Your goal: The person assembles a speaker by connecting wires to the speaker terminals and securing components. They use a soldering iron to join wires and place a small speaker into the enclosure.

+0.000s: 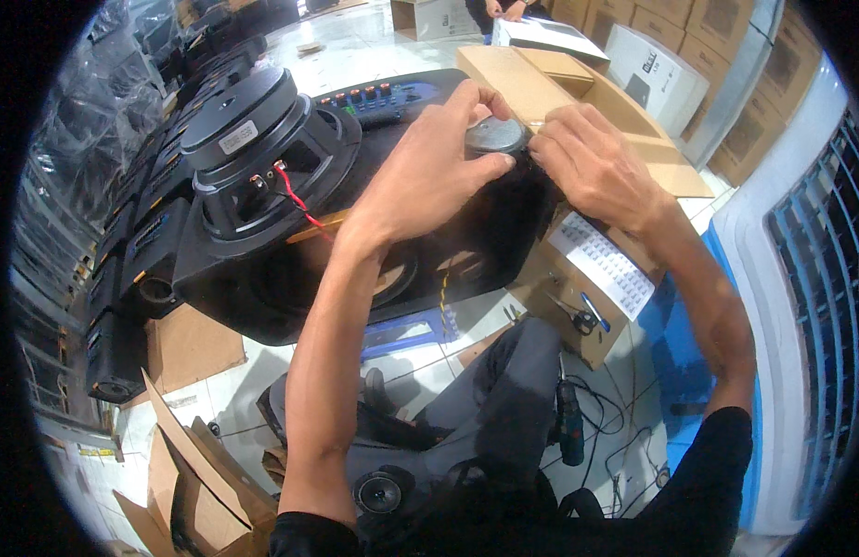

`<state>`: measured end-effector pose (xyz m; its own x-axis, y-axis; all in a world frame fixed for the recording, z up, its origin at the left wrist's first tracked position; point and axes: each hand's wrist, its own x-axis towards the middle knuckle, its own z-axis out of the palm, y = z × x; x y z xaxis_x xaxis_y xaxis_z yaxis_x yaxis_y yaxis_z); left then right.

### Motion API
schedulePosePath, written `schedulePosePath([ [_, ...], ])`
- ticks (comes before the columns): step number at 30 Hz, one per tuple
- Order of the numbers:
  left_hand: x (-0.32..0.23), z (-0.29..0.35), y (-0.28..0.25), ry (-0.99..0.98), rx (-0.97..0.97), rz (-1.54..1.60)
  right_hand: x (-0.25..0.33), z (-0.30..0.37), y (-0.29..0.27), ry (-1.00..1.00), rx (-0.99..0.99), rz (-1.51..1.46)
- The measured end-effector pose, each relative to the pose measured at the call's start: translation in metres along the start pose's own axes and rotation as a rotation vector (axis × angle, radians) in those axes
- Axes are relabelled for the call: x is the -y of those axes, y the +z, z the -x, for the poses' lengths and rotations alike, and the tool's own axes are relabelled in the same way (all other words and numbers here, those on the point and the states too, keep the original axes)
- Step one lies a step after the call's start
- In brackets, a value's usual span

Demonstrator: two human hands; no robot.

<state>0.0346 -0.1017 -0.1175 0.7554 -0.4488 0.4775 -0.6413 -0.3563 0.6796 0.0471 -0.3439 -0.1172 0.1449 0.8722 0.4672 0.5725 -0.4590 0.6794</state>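
Note:
A black speaker cabinet [490,218] lies in front of me, its knobbed control panel [374,100] toward the far side. On its left part rests a large woofer [239,135], magnet up, with a red wire [295,195] at its terminal. Over the cabinet's right part, my left hand [420,172] grips a small round grey metal speaker driver [496,136] between thumb and fingers. Close against the driver's right side is my right hand [601,167], its fingers pinched together. What those fingertips hold is hidden. A yellow-and-black twisted wire [444,306] hangs from the cabinet's near side.
An open cardboard box [624,111] stands beyond my right hand. A label sheet [603,263], scissors [578,314] and a blue pen [595,312] lie on cardboard. A small speaker [381,492] is at my lap, a power drill [569,422] by my leg. Another person's hands [505,9] show far off.

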Motion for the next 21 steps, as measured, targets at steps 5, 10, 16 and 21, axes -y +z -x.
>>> schedulePosePath([
  [5, 0.004, 0.0, 0.0, 0.028, -0.018, 0.01, -0.019, -0.008, 0.003, -0.208, -0.075, -0.079],
  [10, 0.011, -0.002, -0.001, 0.112, -0.043, -0.007, -0.022, -0.007, 0.015, -0.093, -0.197, -0.246],
  [16, 0.011, -0.002, 0.001, 0.111, -0.049, -0.089, -0.022, -0.01, 0.014, 0.325, -0.037, -0.677],
  [21, 0.012, -0.002, 0.0, 0.069, -0.023, -0.068, -0.04, -0.027, 0.001, 0.58, 0.342, -0.923],
])
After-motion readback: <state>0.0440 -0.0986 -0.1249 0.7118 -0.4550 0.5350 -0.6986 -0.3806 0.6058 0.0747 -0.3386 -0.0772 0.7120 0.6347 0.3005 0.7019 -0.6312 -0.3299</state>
